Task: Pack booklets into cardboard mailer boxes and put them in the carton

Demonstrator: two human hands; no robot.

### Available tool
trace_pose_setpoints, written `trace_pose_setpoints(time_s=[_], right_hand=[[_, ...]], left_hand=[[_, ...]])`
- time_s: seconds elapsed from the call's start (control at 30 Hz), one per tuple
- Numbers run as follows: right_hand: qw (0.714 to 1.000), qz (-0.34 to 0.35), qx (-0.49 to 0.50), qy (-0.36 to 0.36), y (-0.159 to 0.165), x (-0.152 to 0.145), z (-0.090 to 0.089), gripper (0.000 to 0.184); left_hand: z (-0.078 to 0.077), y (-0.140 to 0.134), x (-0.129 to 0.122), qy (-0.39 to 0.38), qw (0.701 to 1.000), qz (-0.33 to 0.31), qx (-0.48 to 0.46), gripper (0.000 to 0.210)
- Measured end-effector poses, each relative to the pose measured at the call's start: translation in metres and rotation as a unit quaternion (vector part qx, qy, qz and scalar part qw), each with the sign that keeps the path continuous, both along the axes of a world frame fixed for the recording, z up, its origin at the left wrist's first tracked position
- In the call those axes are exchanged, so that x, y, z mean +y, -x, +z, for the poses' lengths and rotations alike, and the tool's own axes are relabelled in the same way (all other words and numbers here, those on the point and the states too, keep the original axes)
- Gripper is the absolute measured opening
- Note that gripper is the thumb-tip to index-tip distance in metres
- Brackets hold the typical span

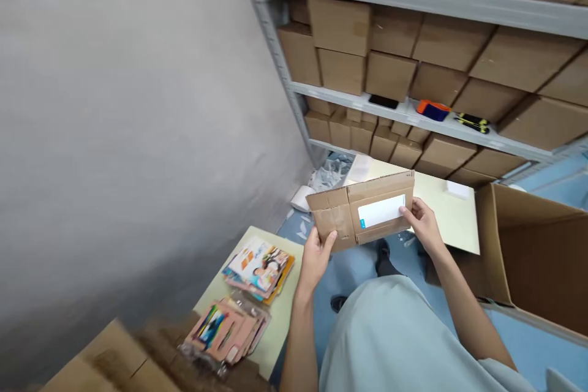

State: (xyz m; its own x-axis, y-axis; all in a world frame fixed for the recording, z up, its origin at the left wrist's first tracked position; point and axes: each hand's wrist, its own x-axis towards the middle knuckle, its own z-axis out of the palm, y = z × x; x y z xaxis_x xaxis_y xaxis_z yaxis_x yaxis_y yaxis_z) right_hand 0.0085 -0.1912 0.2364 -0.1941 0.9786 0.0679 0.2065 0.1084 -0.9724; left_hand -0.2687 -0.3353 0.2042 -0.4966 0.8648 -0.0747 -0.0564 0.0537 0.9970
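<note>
Between my two hands is a flattened cardboard box (pixel 329 211), raised above the floor and slightly tilted. A white label with a small blue mark (pixel 382 211) lies on its right half. My left hand (pixel 316 254) grips the lower left edge, thumb on the near face. At the right edge, my right hand (pixel 421 220) pinches the cardboard with its thumb over the label's end. The fingers behind the cardboard are hidden.
Left of me, a pale table (pixel 282 303) bears a stack of booklets (pixel 260 266) and pink packs (pixel 227 331). Ahead, another pale table (pixel 452 220) stands before shelves of cartons (pixel 342 27). A large open carton (pixel 542 257) is at right; a grey wall (pixel 138 104) bounds the left.
</note>
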Motion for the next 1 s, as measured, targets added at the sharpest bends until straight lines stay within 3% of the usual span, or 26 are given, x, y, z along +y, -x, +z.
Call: trace_pose_setpoints(time_s=[0.13,0.23,0.37,0.5,0.63,0.83,0.93,1.0], right_hand=[[0.998,-0.038,-0.035,0.025,-0.075,0.033,-0.038,0.052],[0.992,-0.065,-0.110,0.020,-0.119,0.064,-0.074,0.052],[0.981,-0.058,-0.186,0.008,-0.166,0.105,-0.118,0.048],[0.975,-0.057,-0.207,0.064,-0.200,0.137,-0.149,0.046],[0.963,-0.058,-0.229,0.129,-0.213,0.157,-0.169,0.038],[0.930,-0.048,-0.294,0.216,-0.196,0.154,-0.188,0.024],[0.928,-0.034,-0.283,0.241,-0.188,0.144,-0.187,0.031],[0.931,-0.026,-0.260,0.255,-0.186,0.138,-0.181,0.046]], left_hand=[[-0.031,-0.041,0.093,0.014,0.998,0.014,0.052,0.043],[-0.057,-0.074,0.150,0.046,0.997,-0.018,0.063,0.036],[-0.084,-0.121,0.212,0.078,0.994,-0.041,0.058,0.023],[-0.100,-0.158,0.264,0.122,0.990,-0.061,0.044,0.024],[-0.113,-0.174,0.302,0.155,0.978,-0.126,0.066,0.030],[-0.138,-0.180,0.337,0.197,0.945,-0.254,0.067,0.040],[-0.150,-0.179,0.344,0.206,0.936,-0.273,0.089,0.038],[-0.156,-0.176,0.345,0.207,0.932,-0.273,0.115,0.036]])
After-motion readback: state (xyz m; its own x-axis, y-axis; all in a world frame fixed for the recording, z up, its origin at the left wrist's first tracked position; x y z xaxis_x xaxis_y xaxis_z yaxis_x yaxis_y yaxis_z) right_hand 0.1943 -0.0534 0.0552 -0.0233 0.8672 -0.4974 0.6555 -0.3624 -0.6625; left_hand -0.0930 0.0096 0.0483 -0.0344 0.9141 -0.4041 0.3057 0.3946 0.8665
